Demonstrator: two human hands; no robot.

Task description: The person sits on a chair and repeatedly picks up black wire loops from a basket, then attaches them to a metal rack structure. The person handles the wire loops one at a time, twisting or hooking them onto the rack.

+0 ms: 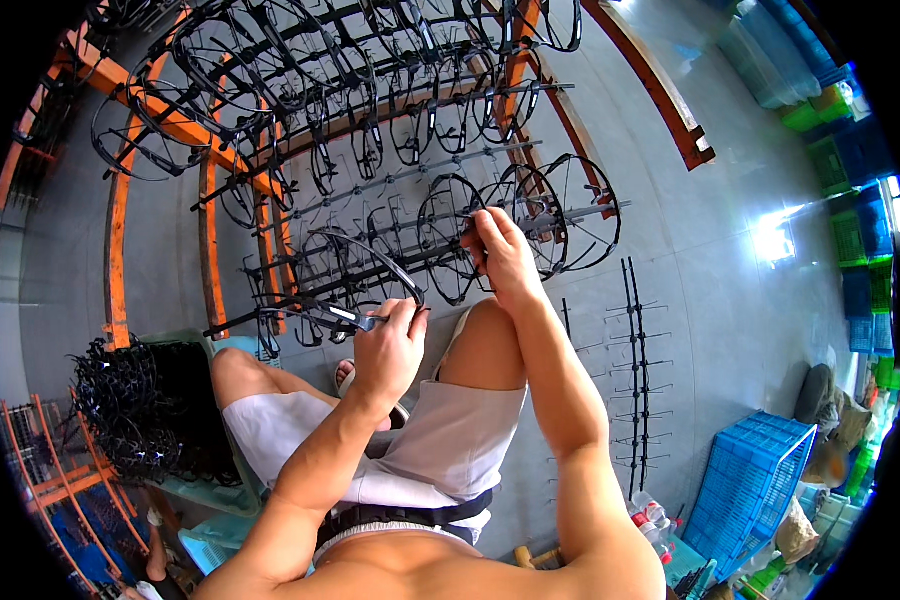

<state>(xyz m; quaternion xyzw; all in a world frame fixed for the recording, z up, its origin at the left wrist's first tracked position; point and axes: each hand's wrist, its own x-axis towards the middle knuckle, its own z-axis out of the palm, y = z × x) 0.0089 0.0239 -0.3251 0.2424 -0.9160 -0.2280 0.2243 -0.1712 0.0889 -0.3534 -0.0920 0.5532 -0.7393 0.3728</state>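
Note:
My left hand (390, 345) is closed round the end of a glossy black hoop-shaped frame (378, 256) with a silver-grey patch near my fingers. The frame tilts up and to the left, in front of the rack. Higher and further right, my right hand (505, 255) has its fingers pinched together at the hanging hoops. Something small and dark shows at its fingertips, too hidden to name. Just right of that hand, large black hoops (618, 225) hang from the lower rack bar (410, 265).
Orange posts (117, 240) carry several bars crowded with black hoops (270, 60). On my left, a pale green crate (232, 440) holds a heap of black parts (130, 410). A hooked rod (635, 380) lies on the right floor, beyond it a blue crate (755, 490).

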